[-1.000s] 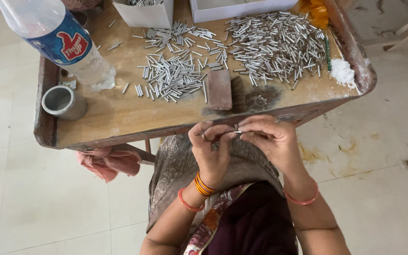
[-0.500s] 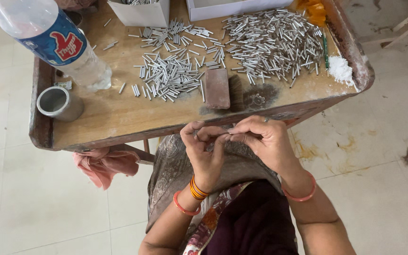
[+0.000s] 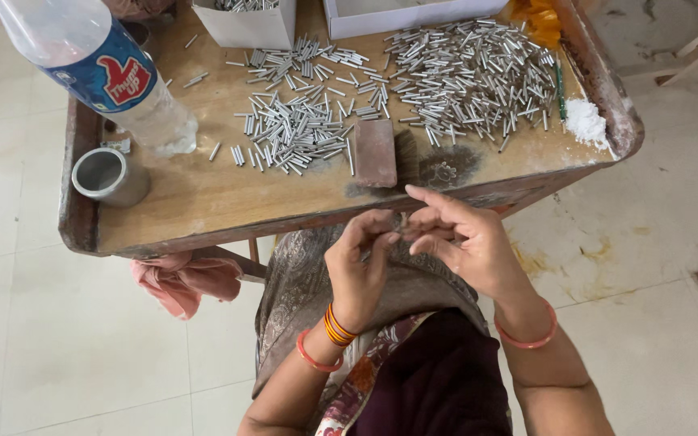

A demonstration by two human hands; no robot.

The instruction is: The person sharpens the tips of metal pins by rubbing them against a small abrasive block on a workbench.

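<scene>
Left box (image 3: 245,24): white card, open top, at the far edge of the bench (image 3: 203,202); short metal tubes lie inside.
Right box (image 3: 414,12): white, wider, just right of the first; its inside shows pale, contents cannot be told.
Cup (image 3: 107,176): small metal cylinder on its side at the bench's left edge, mouth toward the camera, nothing seen in it.
Bottle (image 3: 94,69): clear plastic, lying tilted at the left rear; a blue wrap label with a red emblem circles its middle.
Tubes (image 3: 470,73): two loose heaps of short silver tubes, the larger at right rear, the smaller at centre, a few strays between.
Block (image 3: 375,152): reddish-brown, flat, just beside the smaller heap.
Powder (image 3: 585,123): white mound at the right rim.
Cloth (image 3: 183,278): pink, hanging under the bench's front left.
Left hand (image 3: 361,270): raised over the lap below the bench edge, fingers curled, its grip pinching a small tube (image 3: 401,220) at the tips.
Right hand (image 3: 466,242): opposite, fingertips meeting the left's on the same tube, index finger stretched out; bangles on both wrists.
</scene>
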